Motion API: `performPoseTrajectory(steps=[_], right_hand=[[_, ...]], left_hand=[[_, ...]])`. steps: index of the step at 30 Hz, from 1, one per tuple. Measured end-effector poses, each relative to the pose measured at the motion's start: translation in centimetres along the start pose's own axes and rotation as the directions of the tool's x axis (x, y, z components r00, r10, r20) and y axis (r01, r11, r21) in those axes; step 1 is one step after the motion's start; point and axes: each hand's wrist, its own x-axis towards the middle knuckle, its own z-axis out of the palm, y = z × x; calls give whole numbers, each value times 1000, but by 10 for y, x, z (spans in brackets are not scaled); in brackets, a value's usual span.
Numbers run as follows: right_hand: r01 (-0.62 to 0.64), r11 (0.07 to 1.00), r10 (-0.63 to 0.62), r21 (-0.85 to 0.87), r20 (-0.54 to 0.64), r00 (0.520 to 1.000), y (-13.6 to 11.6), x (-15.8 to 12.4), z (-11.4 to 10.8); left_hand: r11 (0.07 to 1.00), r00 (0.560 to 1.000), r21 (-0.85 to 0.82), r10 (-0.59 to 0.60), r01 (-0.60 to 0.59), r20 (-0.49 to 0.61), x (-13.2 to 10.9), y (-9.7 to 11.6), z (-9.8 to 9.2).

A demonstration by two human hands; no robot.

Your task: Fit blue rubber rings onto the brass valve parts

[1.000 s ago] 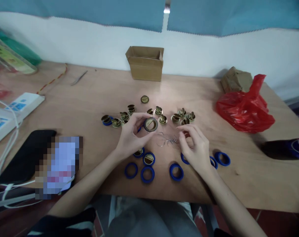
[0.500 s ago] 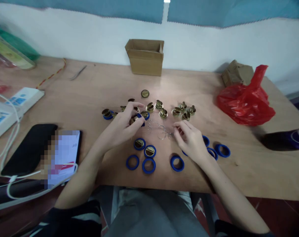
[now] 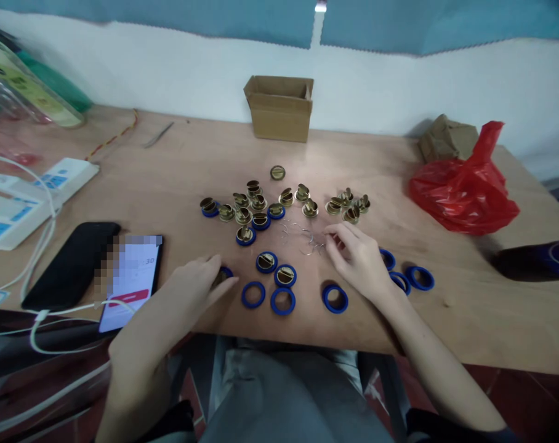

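Observation:
My left hand [image 3: 194, 289] lies low on the wooden table [image 3: 168, 184], its fingertips touching a blue ring with a brass insert [image 3: 224, 273] near the front edge. My right hand [image 3: 360, 258] rests with curled fingers pinching thin wire rings [image 3: 302, 239] in a loose silvery pile. Several brass caps [image 3: 286, 198] sit behind the wire rings, some seated in blue rings [image 3: 245, 235]. Empty blue rings [image 3: 282, 301] lie in front, and more of these blue rings [image 3: 418, 278] lie to the right of my right hand.
An open cardboard box [image 3: 279, 107] stands at the back by the wall. A red plastic bag [image 3: 464, 191] and crumpled brown paper [image 3: 447, 138] sit at right. A phone [image 3: 132, 280], a black case [image 3: 71, 264], white cables and a white device [image 3: 25, 200] fill the left side.
My left hand put down the brass-and-blue part it held up, among the group behind, then drew back and left to a blue ring near the front edge. My right hand stayed at the wire rings.

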Motion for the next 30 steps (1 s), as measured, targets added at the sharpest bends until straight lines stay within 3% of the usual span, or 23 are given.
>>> performPoseTrajectory(steps=[4,10,13,16,20,24,27,30], right_hand=[[38,999,-38,-8,18,999,-1,-1,3],[53,999,-53,-9,34,998,-2,-1,3],[13,1000,-13,11,37,999,-3,0,2],[2,999,-3,46,27,1000,-6,0,2],[152,978,-160,141,51,986,-20,-3,5],[293,926,-318,239,74,945,-42,-8,8],[326,908,-378,262,178,909,-58,-11,13],[411,889,-454,200,281,845,-71,-14,24]], left_hand=[[989,998,151,-2,-8,68,7,-2,4],[982,996,179,-54,65,-66,11,-3,6],[980,995,187,-45,61,-91,9,-2,2],[976,980,203,-35,75,-194,16,3,-6],[971,967,234,12,49,-255,51,15,-16],[950,987,312,59,-9,-151,99,26,-18],[925,988,369,127,-86,-90,123,28,-14],[919,983,380,156,-108,-99,131,19,-12]])
